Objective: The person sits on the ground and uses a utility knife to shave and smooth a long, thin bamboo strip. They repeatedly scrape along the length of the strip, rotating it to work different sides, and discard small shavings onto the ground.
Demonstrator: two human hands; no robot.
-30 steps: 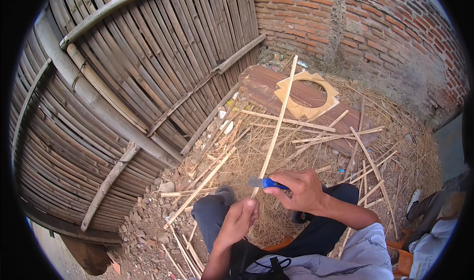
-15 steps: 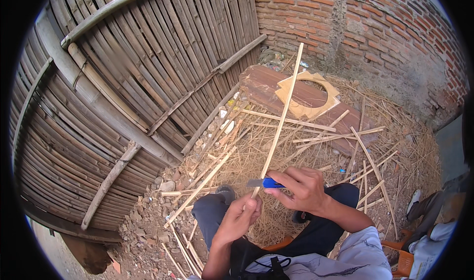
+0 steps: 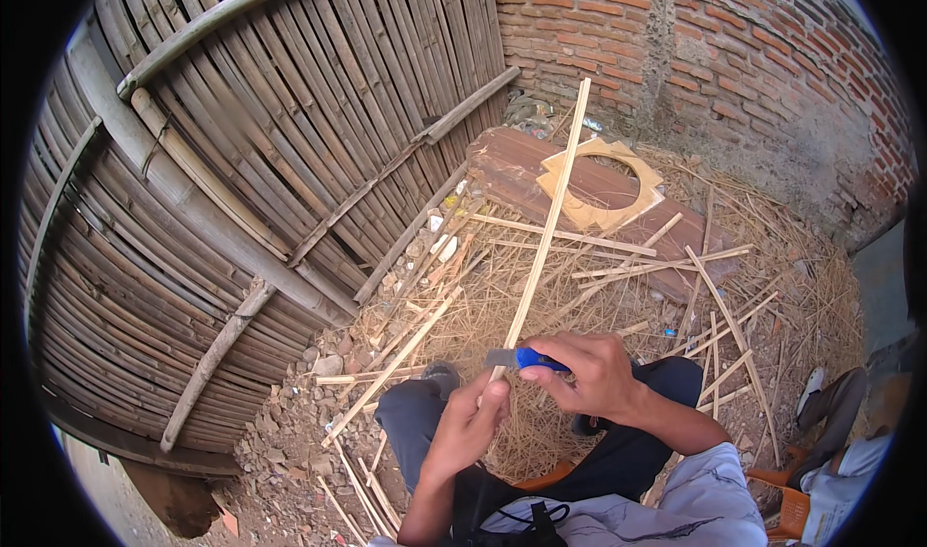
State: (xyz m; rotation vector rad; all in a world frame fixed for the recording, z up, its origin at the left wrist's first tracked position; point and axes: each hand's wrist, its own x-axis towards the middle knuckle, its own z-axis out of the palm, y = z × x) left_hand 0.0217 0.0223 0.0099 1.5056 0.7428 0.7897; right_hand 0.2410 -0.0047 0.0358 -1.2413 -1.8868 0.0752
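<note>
My left hand [image 3: 473, 419] is closed around the near end of a long pale bamboo strip [image 3: 550, 221], which slants up and away toward the brick wall. In my right hand [image 3: 589, 373] is a blue-handled utility knife [image 3: 533, 358]. Its wide metal blade [image 3: 500, 358] lies across the strip, just beyond my left thumb. Both hands are close together above my bent knees.
More bamboo strips [image 3: 396, 364] lie on shavings [image 3: 526, 436] and rubble. A brown board [image 3: 512, 166] carries a wooden piece with a round hole [image 3: 570, 202]. Bamboo fence [image 3: 319, 122] at left, brick wall [image 3: 772, 84] behind. Another person's leg [image 3: 832, 409] shows at right.
The knife blade has turned slightly and now sits across the strip. The strip's far end has shifted a little left, and the strip looks wider, as if rolled slightly.
</note>
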